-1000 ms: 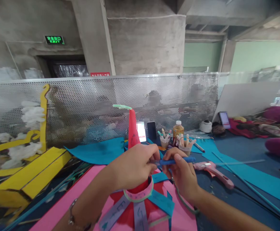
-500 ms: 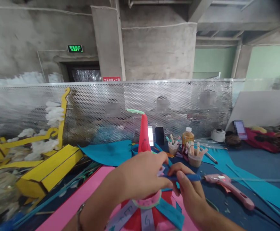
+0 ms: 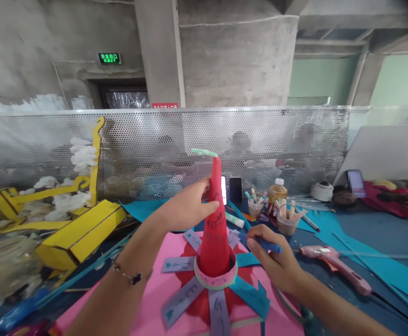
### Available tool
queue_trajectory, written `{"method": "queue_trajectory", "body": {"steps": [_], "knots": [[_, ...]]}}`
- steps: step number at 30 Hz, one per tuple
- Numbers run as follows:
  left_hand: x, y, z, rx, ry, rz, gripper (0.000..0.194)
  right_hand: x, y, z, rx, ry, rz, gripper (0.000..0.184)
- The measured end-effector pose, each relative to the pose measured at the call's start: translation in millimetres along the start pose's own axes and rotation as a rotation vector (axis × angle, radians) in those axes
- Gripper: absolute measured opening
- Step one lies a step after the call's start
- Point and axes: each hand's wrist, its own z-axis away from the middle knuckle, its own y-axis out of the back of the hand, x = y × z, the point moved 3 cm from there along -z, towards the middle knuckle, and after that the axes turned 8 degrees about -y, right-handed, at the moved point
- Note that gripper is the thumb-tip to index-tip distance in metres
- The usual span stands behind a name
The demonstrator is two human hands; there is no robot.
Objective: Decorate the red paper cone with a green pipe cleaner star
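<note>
1. My left hand [image 3: 186, 206] has moved up to the red paper cone [image 3: 215, 228], open, only its fingertips touching the cone's side.
2. My right hand [image 3: 272, 257] grasps a blue marker [image 3: 265, 243].
3. The cone stands upright in a paper ring [image 3: 215, 280] on pink card [image 3: 165, 298].
4. A pink glue gun [image 3: 333, 263] lies farther right.

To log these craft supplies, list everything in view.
cone: 1, red, upright on the sheet
sheet: 1, pink, front centre
strips: 5, purple, around the cone
cups: 2, clear, holding markers, behind the sheet
bottle: 1, amber, beside the cups
phone: 1, black, left of the cups
glue gun: 1, pink, right of the sheet
exit sign: 1, green, on the far wall
left hand: 1, touching the cone
right hand: 1, holding a blue marker
</note>
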Motion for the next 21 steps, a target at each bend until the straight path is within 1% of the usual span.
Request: {"method": "queue_trajectory", "body": {"steps": [1, 3, 7, 9, 11, 14, 21], "knots": [[0.8, -2.2, -1.3, -0.008, -0.017, 0.05, 0.032, 0.5, 0.7, 0.9, 0.011, 0.009, -0.004, 0.016], [4.7, -2.5, -2.7, 0.022, -0.043, 0.084, 0.03, 3.6, 3.7, 3.1, 0.057, 0.022, -0.037, 0.014], [17.3, 5.4, -0.7, 0.142, -0.07, 0.048, 0.033, 12.3, 12.5, 5.7, 0.2, 0.055, -0.188, 0.013], [22.7, 10.2, 1.2, 0.21, -0.073, 0.026, 0.032, 12.9, 15.0, 4.8, 0.242, 0.086, -0.204, 0.015], [26.0, 13.2, 2.1, 0.269, -0.08, 0.004, 0.031, 10.8, 15.2, 3.1, 0.243, 0.113, -0.178, 0.017], [26.8, 13.7, 1.0, 0.334, -0.095, -0.001, 0.03, 6.5, 13.4, 1.8, 0.191, 0.129, -0.141, 0.019], [21.5, 10.5, -1.6, 0.501, -0.044, -0.002, 0.039, 4.8, 13.2, 2.5, 0.157, 0.088, -0.175, 0.023]]}}
